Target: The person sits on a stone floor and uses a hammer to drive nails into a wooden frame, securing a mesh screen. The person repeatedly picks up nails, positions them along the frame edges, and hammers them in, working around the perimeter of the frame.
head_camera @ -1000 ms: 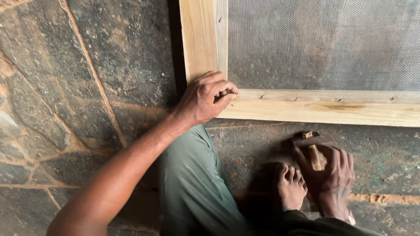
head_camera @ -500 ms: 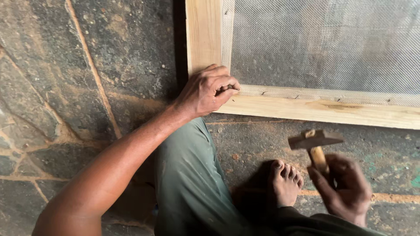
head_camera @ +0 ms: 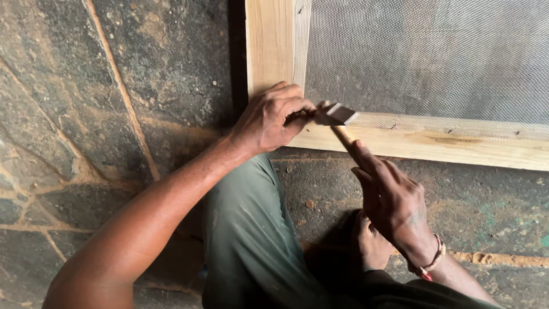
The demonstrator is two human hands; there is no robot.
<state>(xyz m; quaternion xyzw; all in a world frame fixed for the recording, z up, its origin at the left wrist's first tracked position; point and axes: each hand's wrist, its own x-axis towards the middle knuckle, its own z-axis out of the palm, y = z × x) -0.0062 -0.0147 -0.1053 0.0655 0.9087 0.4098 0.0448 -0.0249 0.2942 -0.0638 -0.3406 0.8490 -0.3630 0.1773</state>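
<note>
While fingers (head_camera: pixel 297 109) pinch, hammer (head_camera: pixel 337 114) just beside

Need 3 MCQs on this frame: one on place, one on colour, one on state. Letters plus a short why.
1. Where is the hammer head?
A. over the frame's lower left corner
B. on the stone floor
C. on the person's knee

2. What colour are the trousers?
A. white
B. grey-green
C. red

3. What state is the right hand in?
A. open and empty
B. flat on the mesh
C. closed on the hammer handle

Answers: 1 A, the head sits over the wooden frame corner beside the left hand, which pinches something there. 2 B, the cloth is dull grey-green. 3 C, the fingers wrap the handle.
</note>
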